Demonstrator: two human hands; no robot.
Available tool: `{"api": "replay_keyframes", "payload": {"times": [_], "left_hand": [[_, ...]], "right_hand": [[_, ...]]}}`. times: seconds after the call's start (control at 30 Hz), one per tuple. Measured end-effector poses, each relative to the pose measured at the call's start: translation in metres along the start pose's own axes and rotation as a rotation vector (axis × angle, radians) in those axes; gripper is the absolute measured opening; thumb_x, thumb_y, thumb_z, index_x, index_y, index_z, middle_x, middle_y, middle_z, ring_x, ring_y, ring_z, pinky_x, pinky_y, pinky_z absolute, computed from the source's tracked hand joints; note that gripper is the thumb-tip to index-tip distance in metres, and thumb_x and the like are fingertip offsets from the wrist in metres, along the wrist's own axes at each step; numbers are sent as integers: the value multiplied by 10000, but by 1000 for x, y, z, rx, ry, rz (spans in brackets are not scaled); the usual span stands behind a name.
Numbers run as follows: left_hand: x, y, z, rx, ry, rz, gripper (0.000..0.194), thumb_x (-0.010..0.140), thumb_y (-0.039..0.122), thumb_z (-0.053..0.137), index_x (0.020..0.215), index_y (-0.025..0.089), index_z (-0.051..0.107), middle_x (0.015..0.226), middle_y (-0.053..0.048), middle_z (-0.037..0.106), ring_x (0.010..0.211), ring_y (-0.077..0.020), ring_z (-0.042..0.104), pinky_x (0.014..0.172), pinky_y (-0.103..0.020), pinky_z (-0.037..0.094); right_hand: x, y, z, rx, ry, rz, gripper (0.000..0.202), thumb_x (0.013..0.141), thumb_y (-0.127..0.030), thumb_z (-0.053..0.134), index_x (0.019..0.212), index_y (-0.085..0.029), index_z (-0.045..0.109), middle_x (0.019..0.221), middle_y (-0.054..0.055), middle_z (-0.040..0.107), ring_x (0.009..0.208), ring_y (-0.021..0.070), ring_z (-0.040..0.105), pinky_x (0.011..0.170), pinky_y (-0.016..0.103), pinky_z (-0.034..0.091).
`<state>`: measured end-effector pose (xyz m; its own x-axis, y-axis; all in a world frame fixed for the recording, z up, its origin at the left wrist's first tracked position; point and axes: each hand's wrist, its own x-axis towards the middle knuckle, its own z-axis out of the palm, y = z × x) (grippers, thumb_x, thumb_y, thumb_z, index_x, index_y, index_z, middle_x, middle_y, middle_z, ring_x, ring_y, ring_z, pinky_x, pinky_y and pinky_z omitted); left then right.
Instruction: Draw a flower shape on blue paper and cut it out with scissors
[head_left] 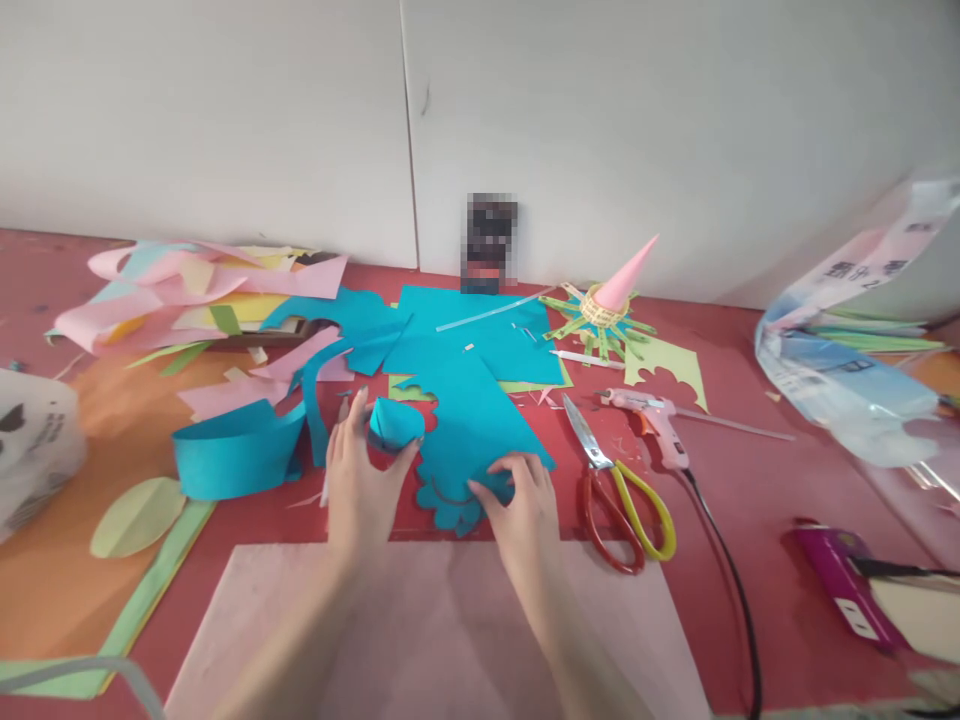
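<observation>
My left hand (364, 480) curls around a small rolled cone of blue paper (395, 424), its thumb and forefinger on either side. My right hand (525, 500) pinches the edge of a blue scalloped paper piece (450, 510) between thumb and fingers; part of that piece is hidden by the fingers. A larger blue sheet (480, 410) lies flat just beyond both hands. To the right of my right hand, scissors (600, 460) with one red and one yellow handle lie with blades slightly apart.
A pink glue gun (652, 415) with a black cord lies right. Behind it stands a pink paper cone (630, 275) on a green spoked base. Paper scraps (217, 290) pile up left, near a blue paper band (236, 450). A pale board (450, 620) lies in front.
</observation>
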<state>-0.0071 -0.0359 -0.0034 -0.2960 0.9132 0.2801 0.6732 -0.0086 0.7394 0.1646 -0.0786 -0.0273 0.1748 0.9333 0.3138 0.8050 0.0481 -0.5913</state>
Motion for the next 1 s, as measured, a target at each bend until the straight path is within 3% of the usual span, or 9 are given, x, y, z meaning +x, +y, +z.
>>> {"api": "replay_keyframes", "payload": {"times": [0.17,0.27,0.33,0.4,0.43,0.5,0.57,0.8,1.0], "left_hand": [[2,-5,4,31,2,77,821,731,365,679,1424,244,255,1328,-123,483,1263,-303,420,1053,-507,333],[-6,-4,-1,-52,157,190,809,730,362,686,1412,222,273,1384,-146,405,1295,-286,385,1036,-456,377],[-13,-3,-5,-109,238,338,637,767,318,658,1337,217,393,1315,-130,482,1246,-251,452,1010,-410,416],[-18,-3,-5,-124,95,520,393,826,273,592,1212,239,522,1140,-79,617,1108,-199,570,962,-360,461],[-20,-4,-4,-109,-83,592,332,850,272,557,1182,252,548,1103,-61,646,1066,-183,597,941,-342,477],[-20,-6,2,-52,-389,635,377,860,315,538,1233,265,523,1191,-58,626,1122,-196,574,956,-361,473],[-17,-8,7,7,-535,616,471,847,344,548,1305,271,465,1304,-64,558,1215,-218,506,999,-397,438],[-13,-15,13,34,-523,614,442,815,323,599,1247,249,540,1264,-72,593,1218,-232,506,1033,-442,401],[-13,-17,18,-8,-470,719,191,858,300,543,976,259,687,1104,-32,688,1116,-204,589,1026,-447,403]], "right_hand": [[3,5,0,29,-7,-62,290,851,-383,571,1091,-222,585,1029,106,593,877,232,573,737,372,481],[5,9,-1,46,-6,-86,271,848,-353,581,1081,-217,602,1019,94,606,841,207,587,740,359,491],[6,11,-1,57,-12,-102,266,844,-349,587,1070,-212,610,1012,85,610,823,195,590,740,351,494],[6,12,-1,75,-16,-112,257,838,-346,596,1053,-207,618,1012,82,610,817,189,589,749,348,494],[6,13,-2,86,-19,-112,249,837,-340,599,1044,-204,622,1009,80,612,813,186,587,752,345,494],[8,14,-3,113,-24,-97,238,833,-321,605,1035,-198,627,991,76,621,794,179,584,751,338,495],[10,15,-6,141,-50,-83,259,818,-317,626,1047,-198,629,980,70,633,785,171,587,754,332,499],[11,17,-16,90,-180,-224,378,665,-322,775,1025,-256,679,1150,61,605,1031,239,554,892,411,455],[10,17,-13,128,-92,-239,72,782,-273,674,827,-255,726,1032,44,659,925,192,585,846,362,472]]}}
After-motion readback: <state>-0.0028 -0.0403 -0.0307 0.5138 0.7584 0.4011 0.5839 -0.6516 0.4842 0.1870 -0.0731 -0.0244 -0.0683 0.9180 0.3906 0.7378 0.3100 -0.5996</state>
